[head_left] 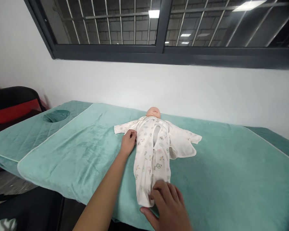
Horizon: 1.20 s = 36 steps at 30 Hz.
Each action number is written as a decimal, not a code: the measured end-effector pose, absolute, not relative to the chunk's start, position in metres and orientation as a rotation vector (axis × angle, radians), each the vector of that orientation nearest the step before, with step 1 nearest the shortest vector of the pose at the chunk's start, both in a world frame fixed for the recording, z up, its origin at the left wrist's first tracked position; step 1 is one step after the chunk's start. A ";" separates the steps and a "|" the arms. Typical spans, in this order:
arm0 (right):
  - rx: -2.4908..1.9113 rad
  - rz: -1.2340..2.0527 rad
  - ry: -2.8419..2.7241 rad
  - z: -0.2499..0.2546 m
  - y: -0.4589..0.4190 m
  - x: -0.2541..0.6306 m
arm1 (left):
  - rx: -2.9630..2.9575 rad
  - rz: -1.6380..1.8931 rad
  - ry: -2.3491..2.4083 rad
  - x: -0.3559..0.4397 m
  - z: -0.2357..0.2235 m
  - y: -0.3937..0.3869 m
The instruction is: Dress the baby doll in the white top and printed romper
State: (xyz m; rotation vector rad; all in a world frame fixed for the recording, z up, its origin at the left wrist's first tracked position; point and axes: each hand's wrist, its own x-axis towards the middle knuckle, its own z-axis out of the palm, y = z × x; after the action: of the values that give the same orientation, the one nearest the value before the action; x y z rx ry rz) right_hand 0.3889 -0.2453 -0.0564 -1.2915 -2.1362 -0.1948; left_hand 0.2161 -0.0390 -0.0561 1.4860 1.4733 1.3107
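Note:
A baby doll (153, 112) lies on its back, its head toward the wall. White printed baby pants (144, 160) with an opening at the middle cover its front and legs. Under them a white baby shirt (181, 141) spreads out, its sleeves reaching to both sides and its right flap open. At the left edge of the clothes rests my left hand (129, 141), fingers curled in; what they hold, if anything, is hidden. My right hand (170, 205) is over the leg ends, fingers bent and thumb apart, with no cloth visibly gripped.
A teal cover (219, 179) lies over the padded bed, which has a face hole (56, 115) at the left. The white wall (106, 80) and a dark-framed window (159, 53) stand behind. A black and red bag (14, 107) is at the far left.

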 end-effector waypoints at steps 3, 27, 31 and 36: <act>-1.377 -0.229 -2.091 -0.070 -0.247 0.382 | 1.485 1.309 1.470 0.216 -0.055 -0.039; -1.301 -0.168 -1.947 -0.086 -0.252 0.393 | 1.395 1.519 1.579 0.210 -0.053 -0.112; -1.302 -0.248 -1.848 -0.112 -0.259 0.425 | 1.805 1.508 1.428 0.215 -0.083 -0.208; -1.240 -0.104 -2.040 -0.102 -0.258 0.430 | 2.233 1.555 1.492 0.251 -0.125 -0.270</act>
State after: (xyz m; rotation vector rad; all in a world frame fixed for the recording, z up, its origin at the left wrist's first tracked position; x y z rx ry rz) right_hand 0.4296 -0.2580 -0.1015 -1.2395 -2.0401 -0.1044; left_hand 0.2514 -0.2699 -0.1254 2.2328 1.4920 1.5551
